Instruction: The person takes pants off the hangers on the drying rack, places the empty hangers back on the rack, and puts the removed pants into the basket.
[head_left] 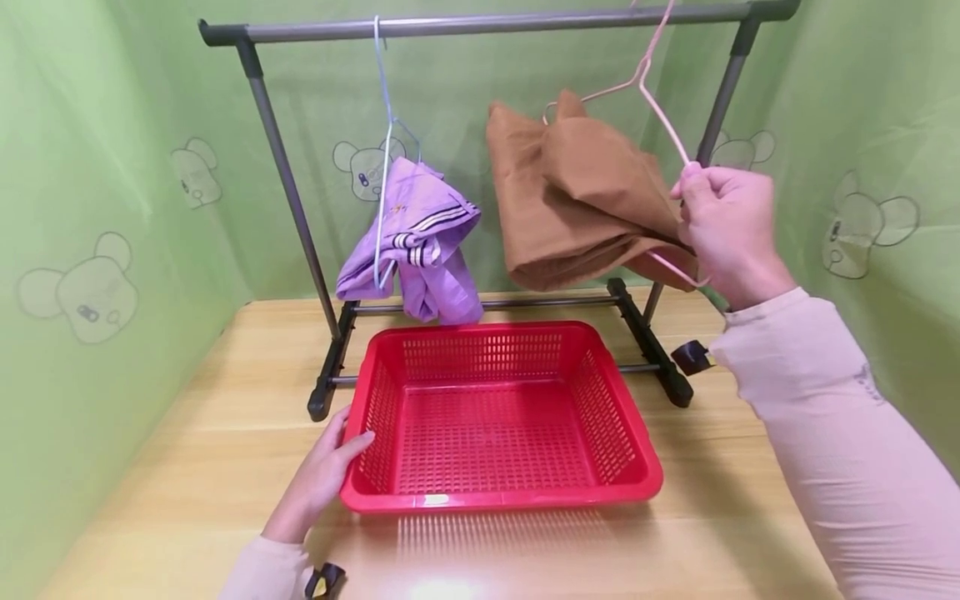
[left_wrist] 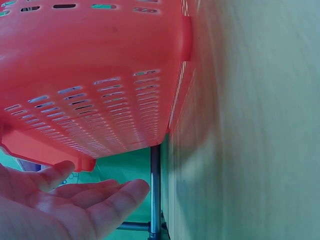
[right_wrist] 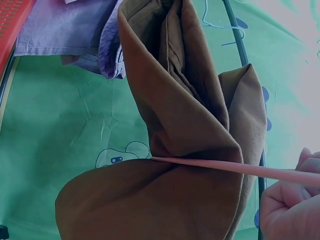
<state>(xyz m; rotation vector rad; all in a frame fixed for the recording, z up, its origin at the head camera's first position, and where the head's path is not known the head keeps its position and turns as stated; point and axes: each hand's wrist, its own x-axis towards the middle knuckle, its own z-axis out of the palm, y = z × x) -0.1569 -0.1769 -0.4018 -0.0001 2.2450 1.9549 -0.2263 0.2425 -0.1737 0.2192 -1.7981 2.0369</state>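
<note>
My right hand (head_left: 731, 221) pinches the right arm of a pink wire hanger (head_left: 663, 117), whose hook runs out of the top of the head view. A folded brown garment (head_left: 592, 192) is draped on that hanger; in the right wrist view the hanger's pink rod crosses its cloth (right_wrist: 150, 200). At the left rim of a red perforated basket (head_left: 495, 500) is my left hand (head_left: 322, 471), thumb over the rim, other fingers outside. In the left wrist view this hand's fingers (left_wrist: 112, 205) look extended beside the basket's slotted wall (left_wrist: 100, 55).
A grey metal rack (head_left: 480, 23) with black feet stands behind the basket on the wooden table (head_left: 247, 450). From its rail hangs a blue hanger (head_left: 388, 92) bearing a purple garment (head_left: 427, 225) with striped trim. Green fabric walls (head_left: 67, 183) enclose the sides and back.
</note>
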